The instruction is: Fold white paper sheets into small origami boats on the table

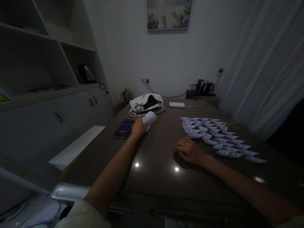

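A curled sheet of white paper (150, 118) is in my left hand (139, 127), whose fingers are closed on its left edge. Just left of that hand a smartphone (124, 128) lies on the table with its screen lit. My right hand (188, 151) rests on the tabletop with nothing visible in it, its fingers loosely bent and partly apart. Beyond and to the right of it, several folded white paper boats (206, 129) stand close together in slanting rows.
A white handbag (147, 103) sits open toward the back of the brown table (156, 152). Right of it lies a white power bank (177, 104) with a short cable. A kettle (207, 88) stands behind the table at right; cabinets (68, 117) line the left.
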Available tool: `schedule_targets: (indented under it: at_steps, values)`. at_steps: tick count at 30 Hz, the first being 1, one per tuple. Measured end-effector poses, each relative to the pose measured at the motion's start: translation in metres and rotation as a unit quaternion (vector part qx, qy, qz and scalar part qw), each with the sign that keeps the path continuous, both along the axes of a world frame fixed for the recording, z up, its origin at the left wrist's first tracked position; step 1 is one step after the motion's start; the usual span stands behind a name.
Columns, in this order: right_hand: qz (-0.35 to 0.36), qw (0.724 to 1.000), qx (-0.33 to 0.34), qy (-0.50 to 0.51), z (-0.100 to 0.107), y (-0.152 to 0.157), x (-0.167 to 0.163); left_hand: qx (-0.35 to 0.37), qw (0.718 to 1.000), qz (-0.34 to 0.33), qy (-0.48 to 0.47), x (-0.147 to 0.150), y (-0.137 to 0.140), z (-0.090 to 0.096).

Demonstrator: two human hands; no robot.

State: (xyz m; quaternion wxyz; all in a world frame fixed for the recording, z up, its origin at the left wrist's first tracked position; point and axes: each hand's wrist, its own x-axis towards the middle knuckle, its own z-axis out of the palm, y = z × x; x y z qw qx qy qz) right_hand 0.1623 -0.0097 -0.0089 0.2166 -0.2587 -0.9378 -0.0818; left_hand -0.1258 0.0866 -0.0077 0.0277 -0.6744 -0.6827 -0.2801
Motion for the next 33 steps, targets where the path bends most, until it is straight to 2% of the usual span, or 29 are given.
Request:
schedule_targets:
  at_steps: [8, 21, 25, 33]
  values:
    - [-0.020, 0.991, -0.084, 0.100, -0.014, 0.012, 0.006, -0.010, 1.000, -0.025, -0.001, -0.002, 0.012, 0.000]
    - [-0.014, 0.988, -0.110, 0.108, -0.011, 0.012, 0.007, -0.146, 0.981, -0.072, 0.102, -0.014, 0.009, 0.004]
    - [-0.013, 0.988, -0.114, 0.107, -0.010, 0.011, 0.007, -0.155, 0.978, -0.090, 0.108, -0.016, 0.007, 0.010]
    - [-0.013, 0.988, -0.105, 0.112, -0.010, 0.011, 0.005, -0.133, 0.983, -0.070, 0.105, -0.014, 0.003, 0.012]
